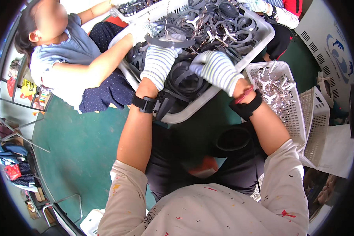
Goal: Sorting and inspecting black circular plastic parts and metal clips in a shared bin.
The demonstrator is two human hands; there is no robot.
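Note:
A large white tub (190, 112) in front of me is heaped with dark flat rubbery-looking rings and curved strips (185, 80), with small shiny pieces among them. My left hand (159, 65), in a striped knit glove, is closed at the near left part of the heap. A dark curved strip (171, 42) lies at its fingertips and looks gripped there. To its right, my right hand (219, 70), in a matching glove, hovers over the heap. Its fingers point left and are smeared by motion, so what they hold, if anything, is hidden.
On the left sits a co-worker whose gloved hand (141, 32) reaches into the tub, close to my left hand. Another person's gloved hand (257, 5) is at the far right rim. A white basket (296, 106) of small shiny branched pieces (273, 90) stands at my right.

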